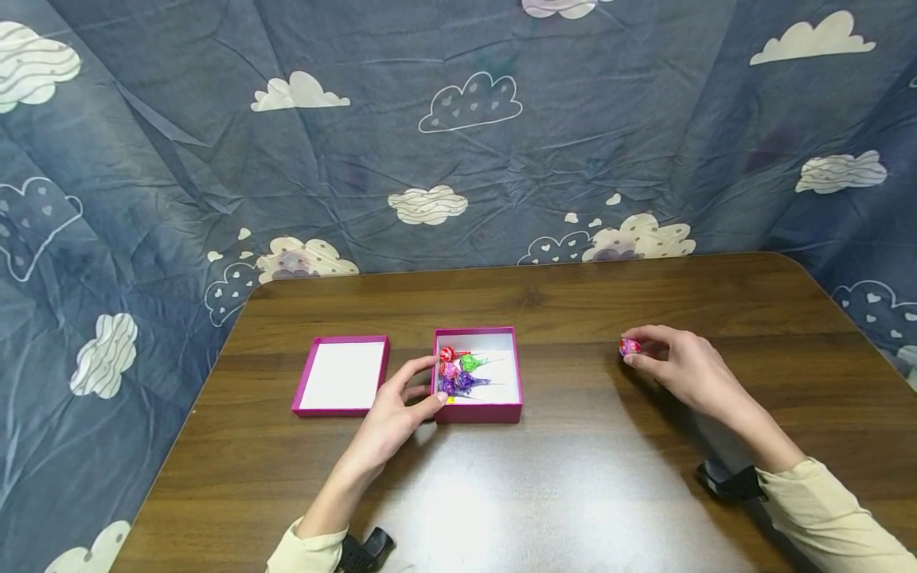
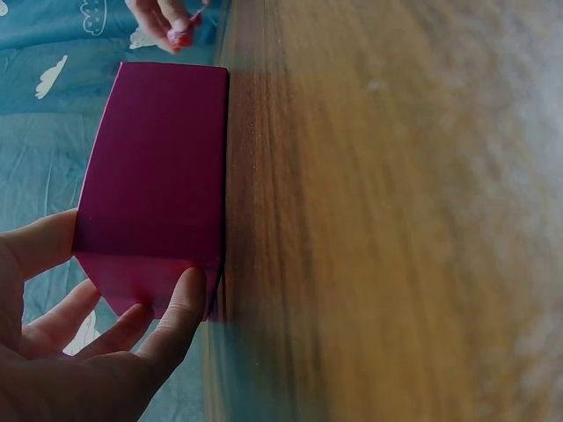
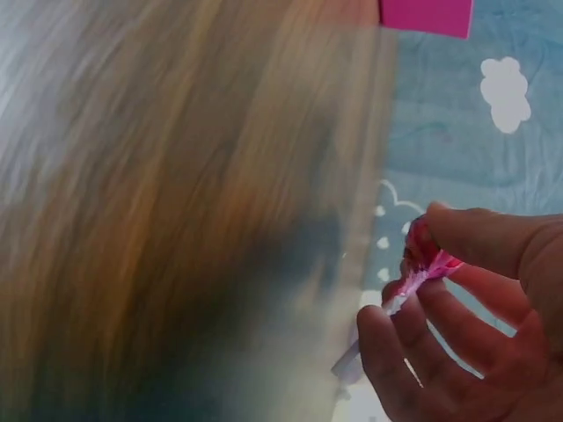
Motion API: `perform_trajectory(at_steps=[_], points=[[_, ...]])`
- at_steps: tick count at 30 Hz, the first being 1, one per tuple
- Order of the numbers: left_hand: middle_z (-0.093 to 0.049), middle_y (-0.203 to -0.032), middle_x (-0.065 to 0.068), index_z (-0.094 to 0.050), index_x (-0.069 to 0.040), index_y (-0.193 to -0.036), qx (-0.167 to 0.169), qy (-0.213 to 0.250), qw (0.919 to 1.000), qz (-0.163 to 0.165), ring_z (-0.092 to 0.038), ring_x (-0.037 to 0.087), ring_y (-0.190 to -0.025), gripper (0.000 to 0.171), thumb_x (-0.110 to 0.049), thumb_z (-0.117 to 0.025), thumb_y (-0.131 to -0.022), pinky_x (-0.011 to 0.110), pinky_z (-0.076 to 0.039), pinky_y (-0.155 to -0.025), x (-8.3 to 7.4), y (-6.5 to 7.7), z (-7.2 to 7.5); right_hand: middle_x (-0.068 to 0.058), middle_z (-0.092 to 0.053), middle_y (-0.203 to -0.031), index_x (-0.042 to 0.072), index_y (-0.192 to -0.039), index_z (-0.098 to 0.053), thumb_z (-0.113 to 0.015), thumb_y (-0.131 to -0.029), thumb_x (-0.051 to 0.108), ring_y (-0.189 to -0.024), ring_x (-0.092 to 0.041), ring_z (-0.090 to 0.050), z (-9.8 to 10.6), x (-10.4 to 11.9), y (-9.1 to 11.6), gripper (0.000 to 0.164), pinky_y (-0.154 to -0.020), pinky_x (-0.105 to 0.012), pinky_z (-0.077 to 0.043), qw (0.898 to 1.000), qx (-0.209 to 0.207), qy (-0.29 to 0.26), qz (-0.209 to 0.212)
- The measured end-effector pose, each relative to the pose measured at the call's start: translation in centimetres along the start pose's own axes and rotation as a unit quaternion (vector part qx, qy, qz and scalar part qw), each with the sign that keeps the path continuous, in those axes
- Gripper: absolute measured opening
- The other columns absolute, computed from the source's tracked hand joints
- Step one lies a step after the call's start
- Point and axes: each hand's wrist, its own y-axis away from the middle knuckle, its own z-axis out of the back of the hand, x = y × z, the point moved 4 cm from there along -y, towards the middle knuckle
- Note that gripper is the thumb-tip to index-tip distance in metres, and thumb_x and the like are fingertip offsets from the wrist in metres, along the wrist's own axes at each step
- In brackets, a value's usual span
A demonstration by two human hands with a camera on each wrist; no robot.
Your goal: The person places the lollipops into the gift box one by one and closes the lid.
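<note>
My left hand (image 1: 392, 414) holds the left side of a magenta box (image 1: 478, 412), its thumb at the top rim and other fingers against the side wall (image 2: 145, 286). Inside the box lie several wrapped lollipops, among them a red one (image 1: 447, 354), a green one (image 1: 470, 363) and a purple one (image 1: 466, 380). Off to the right, my right hand (image 1: 688, 370) pinches a lollipop (image 1: 630, 347) by its pink-and-red wrapped head. In the right wrist view, that lollipop's pale stick (image 3: 350, 360) points down past the fingers.
A magenta lid (image 1: 342, 376) with a white inside lies left of the box. Both stand on a brown wooden table (image 1: 559, 469). Behind it hangs a dark blue cloth (image 1: 573, 159) with cloud prints. Each wrist wears a black strap.
</note>
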Motion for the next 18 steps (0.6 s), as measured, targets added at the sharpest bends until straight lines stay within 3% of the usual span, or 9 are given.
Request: perform_trajectory(at_steps=[6,11,18], points=[[-0.047,-0.133,0.011,-0.050,-0.020,-0.134,-0.002,-0.007,1.0000,0.001,-0.051,0.031,-0.113,0.054,-0.015,-0.069,-0.084,0.041,-0.046,-0.082,1.8,-0.4,0.1,0.002,-0.068,-0.093,0.018,-0.111,-0.066,-0.070,-0.085,0.029,-0.080,-0.015,-0.062,-0.4,1.3,0.0,0.029,-0.065,-0.020,-0.040,0.998,-0.023,-0.050,0.005],[-0.049,-0.132,0.011,-0.050,-0.021,-0.133,0.000,-0.008,1.0000,-0.005,-0.052,0.029,-0.112,0.053,-0.017,-0.069,-0.084,0.040,-0.047,-0.081,1.8,-0.5,0.0,0.003,-0.068,-0.090,0.021,-0.109,-0.066,-0.074,-0.081,0.022,-0.078,-0.012,-0.063,-0.6,2.4,-0.4,0.029,-0.062,-0.018,-0.041,0.994,-0.046,-0.097,0.000],[-0.049,-0.131,0.011,-0.050,-0.021,-0.133,0.000,-0.005,0.9999,-0.011,-0.053,0.029,-0.111,0.053,-0.015,-0.069,-0.084,0.039,-0.047,-0.081,1.6,-0.6,0.0,0.002,-0.066,-0.092,0.019,-0.112,-0.063,-0.075,-0.080,0.013,-0.082,-0.012,-0.059,-1.0,4.6,-1.0,0.035,-0.065,-0.017,-0.043,0.985,-0.071,-0.151,0.037]])
